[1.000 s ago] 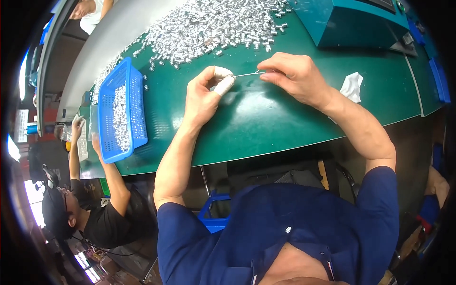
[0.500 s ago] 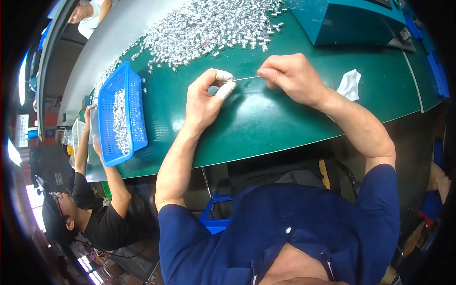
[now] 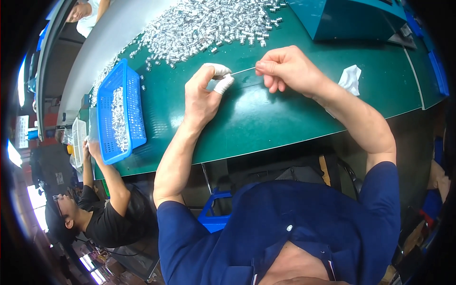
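Observation:
My left hand has white coverings on its thumb and forefinger, which pinch a small metal part that is mostly hidden. A thin metal rod runs from that pinch across to my right hand. There, thumb and forefinger close on the rod's far end, while the other fingers curl loosely below. Both hands hover over the green table. Beyond them spreads a big heap of small shiny metal parts.
Left of my hands stands a blue plastic basket with more small metal parts. A crumpled white cloth lies by my right forearm. A teal machine housing stands at the back right. A co-worker in black works at the table's left.
My right hand's lower fingers have loosened, and the rod now slants up more toward it. My left hand keeps its pinch. The co-worker's hands have moved toward the near side.

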`<state>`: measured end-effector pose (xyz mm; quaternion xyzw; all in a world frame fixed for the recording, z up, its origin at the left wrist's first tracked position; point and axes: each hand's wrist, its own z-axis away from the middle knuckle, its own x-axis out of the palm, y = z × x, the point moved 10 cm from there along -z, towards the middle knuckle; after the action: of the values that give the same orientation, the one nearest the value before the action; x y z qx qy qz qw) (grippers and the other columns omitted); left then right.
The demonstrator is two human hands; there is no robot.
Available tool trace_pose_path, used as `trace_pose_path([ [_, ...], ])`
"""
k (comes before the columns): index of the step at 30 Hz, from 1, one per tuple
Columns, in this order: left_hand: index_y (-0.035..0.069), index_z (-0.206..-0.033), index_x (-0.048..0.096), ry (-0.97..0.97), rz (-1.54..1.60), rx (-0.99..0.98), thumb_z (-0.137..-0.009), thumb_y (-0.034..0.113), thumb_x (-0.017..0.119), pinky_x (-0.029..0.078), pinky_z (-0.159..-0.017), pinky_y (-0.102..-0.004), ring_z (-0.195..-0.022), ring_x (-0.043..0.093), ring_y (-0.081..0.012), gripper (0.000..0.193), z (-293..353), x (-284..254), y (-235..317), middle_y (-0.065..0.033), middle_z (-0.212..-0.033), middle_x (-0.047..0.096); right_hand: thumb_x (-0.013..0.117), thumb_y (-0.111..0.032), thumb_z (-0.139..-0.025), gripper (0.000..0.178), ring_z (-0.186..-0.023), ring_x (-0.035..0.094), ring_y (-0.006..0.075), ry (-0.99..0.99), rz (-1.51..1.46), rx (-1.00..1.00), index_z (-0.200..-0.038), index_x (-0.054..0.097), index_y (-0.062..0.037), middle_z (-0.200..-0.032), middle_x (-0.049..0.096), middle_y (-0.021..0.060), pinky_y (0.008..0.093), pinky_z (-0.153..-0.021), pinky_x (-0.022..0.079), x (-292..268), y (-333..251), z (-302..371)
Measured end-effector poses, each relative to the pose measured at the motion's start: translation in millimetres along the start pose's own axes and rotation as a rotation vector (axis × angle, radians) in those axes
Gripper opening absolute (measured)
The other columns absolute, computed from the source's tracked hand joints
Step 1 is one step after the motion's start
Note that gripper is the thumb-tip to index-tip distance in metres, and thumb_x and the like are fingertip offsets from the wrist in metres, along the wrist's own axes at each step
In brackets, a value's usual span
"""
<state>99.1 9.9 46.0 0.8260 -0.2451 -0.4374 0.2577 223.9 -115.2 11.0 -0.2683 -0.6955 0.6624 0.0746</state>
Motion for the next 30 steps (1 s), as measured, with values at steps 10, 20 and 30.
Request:
trace_pose_path([
  [10, 0.002, -0.096, 0.067, -0.041, 0.445, -0.455, -0.084, 0.003, 0.075, 0.050, -0.076, -0.0257, -0.081, 0.064, -0.0116, 0.015, 18.4, 16.8, -37.1, -0.0038, -0.087, 0.069, 0.066, -0.024, -0.096, 0.022, -0.061, 0.065, 0.0111, 0.163, 0.398, -0.577, -0.092, 0.071, -0.0026, -0.068, 0.066, 0.0035, 0.0222, -0.056, 0.050, -4.0, -48.6, 19.6],
  [20, 0.001, -0.100, 0.069, -0.007, 0.228, -0.278, -0.088, 0.005, 0.074, 0.051, -0.079, -0.0251, -0.085, 0.063, -0.0096, 0.013, 7.5, 14.9, -32.5, -0.0022, -0.091, 0.070, 0.068, -0.031, -0.095, 0.024, -0.066, 0.067, 0.0131, 0.071, 0.188, -0.298, -0.101, 0.073, -0.0085, -0.073, 0.069, 0.0036, 0.0228, -0.060, 0.052, -8.8, -13.2, 2.4],
  [30, 0.001, -0.106, 0.068, -0.010, 0.153, -0.252, -0.092, 0.003, 0.070, 0.051, -0.088, -0.0255, -0.095, 0.066, -0.0117, 0.015, 13.7, 15.6, -30.0, -0.0048, -0.102, 0.071, 0.065, -0.018, -0.092, 0.023, -0.053, 0.064, 0.0182, -0.059, -0.137, 0.070, -0.083, 0.068, 0.0037, -0.064, 0.066, 0.0134, 0.0341, -0.051, 0.050, 1.8, 7.9, 5.3],
])
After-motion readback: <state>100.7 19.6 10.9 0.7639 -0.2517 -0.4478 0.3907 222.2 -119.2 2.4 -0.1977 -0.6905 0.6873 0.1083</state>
